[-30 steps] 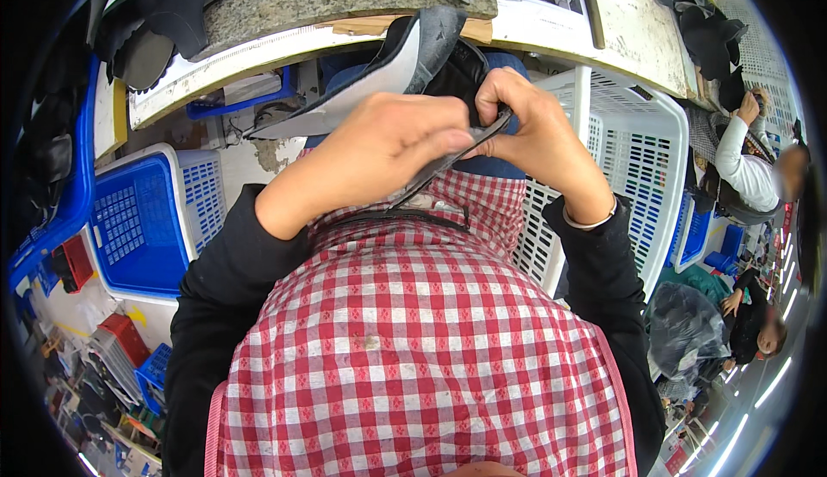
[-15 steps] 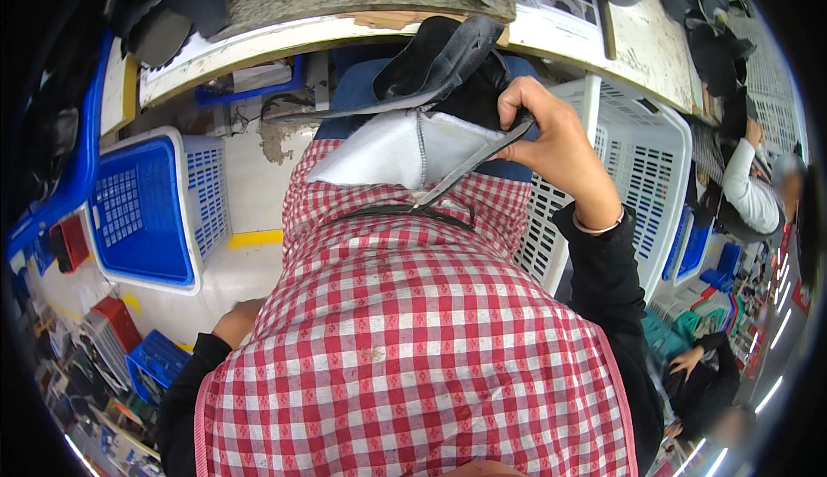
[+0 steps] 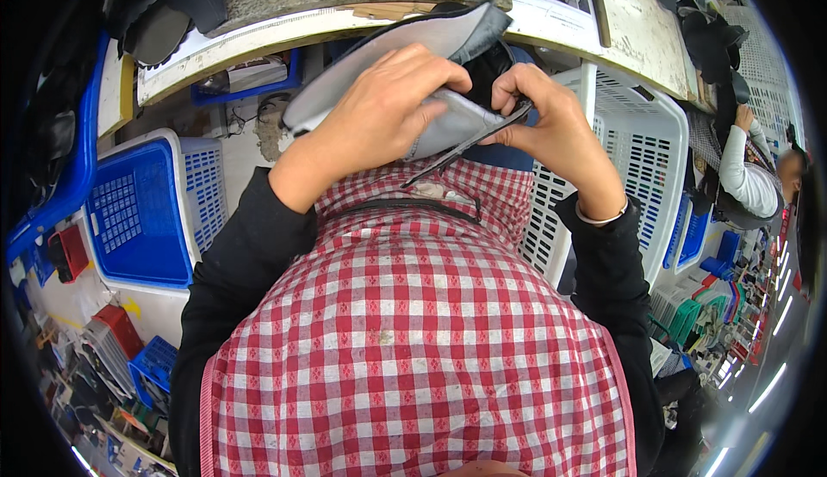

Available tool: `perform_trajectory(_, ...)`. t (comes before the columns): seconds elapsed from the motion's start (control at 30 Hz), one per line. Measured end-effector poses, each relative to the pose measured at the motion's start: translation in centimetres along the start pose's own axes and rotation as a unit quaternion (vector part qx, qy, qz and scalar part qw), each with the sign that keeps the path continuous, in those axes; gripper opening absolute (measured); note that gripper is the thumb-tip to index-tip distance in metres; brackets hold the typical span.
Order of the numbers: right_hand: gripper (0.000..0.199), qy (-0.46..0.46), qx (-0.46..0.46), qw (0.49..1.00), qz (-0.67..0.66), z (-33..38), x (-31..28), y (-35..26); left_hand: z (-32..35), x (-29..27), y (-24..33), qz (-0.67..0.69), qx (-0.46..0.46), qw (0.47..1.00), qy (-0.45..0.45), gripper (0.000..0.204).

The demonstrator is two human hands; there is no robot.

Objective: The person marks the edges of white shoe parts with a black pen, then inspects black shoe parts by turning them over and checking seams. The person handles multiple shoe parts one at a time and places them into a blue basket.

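Observation:
Both hands hold a grey and black shoe upper (image 3: pixel 431 42) just under the edge of the workbench (image 3: pixel 637 38). My left hand (image 3: pixel 370 120) lies over its grey lining with the fingers curled on it. My right hand (image 3: pixel 551 128) pinches its dark right edge, thumb and fingers closed on the material. A red and white checked apron (image 3: pixel 413 348) covers my front below the hands, and black sleeves run down from both wrists.
A blue plastic basket (image 3: pixel 138 210) stands at the left, a white slatted basket (image 3: pixel 637 167) at the right. Dark shoe pieces (image 3: pixel 698 21) lie on the bench top. Another person in a white sleeve (image 3: pixel 745 176) works at the far right.
My left hand, down at my side half a second ago, has come back up onto the shoe upper. The right hand kept its hold throughout.

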State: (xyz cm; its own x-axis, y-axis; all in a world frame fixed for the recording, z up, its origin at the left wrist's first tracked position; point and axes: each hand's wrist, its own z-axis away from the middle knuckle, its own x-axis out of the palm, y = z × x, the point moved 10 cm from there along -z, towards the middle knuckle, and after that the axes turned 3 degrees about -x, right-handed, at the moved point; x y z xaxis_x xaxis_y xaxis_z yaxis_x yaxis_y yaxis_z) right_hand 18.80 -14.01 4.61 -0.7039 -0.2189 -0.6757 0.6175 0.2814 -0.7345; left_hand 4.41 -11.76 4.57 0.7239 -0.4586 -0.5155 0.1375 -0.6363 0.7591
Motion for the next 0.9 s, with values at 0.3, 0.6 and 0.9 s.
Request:
perform_trajectory(0.3,0.039,-0.005,0.018,1.0,0.009,-0.4,0.2,1.3,1.1,-0.5,-2.4,-0.148,-0.014,0.989,0.002,0.041)
perform_trajectory(0.6,0.042,-0.003,0.052,0.999,0.0,-0.4,0.0,1.8,1.3,-1.1,-1.2,-0.185,0.07,0.98,0.039,0.023)
perform_trajectory(0.9,0.041,-0.006,0.053,0.999,-0.001,-0.4,0.0,1.6,1.6,-1.0,-0.1,-0.201,0.132,0.967,0.083,0.021)
